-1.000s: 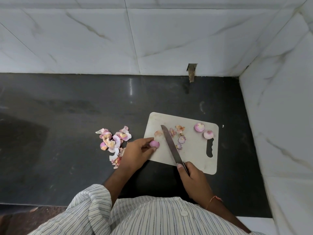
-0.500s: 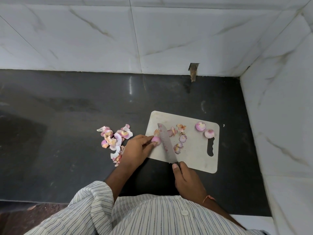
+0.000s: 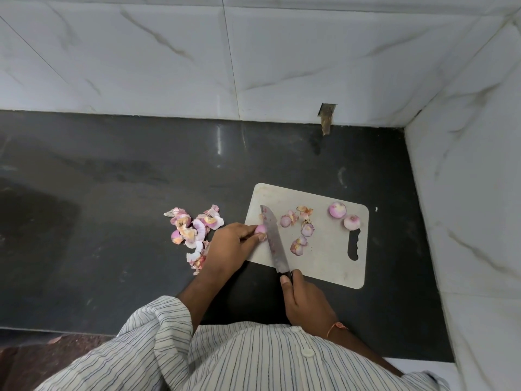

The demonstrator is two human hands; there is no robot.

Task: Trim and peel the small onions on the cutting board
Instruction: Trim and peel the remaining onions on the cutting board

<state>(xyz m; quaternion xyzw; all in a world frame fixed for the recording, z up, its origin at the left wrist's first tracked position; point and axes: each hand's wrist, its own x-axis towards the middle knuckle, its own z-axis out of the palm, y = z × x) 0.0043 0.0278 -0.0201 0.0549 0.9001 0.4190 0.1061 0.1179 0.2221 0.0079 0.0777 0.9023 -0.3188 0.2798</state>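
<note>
Small pink onion at left edge of white cutting board, pinched by left hand. Knife blade flat-side up against it; right hand wraps the handle, mostly hiding it. Two peeled onions near the board's far right corner; the cut itself is hidden.
</note>
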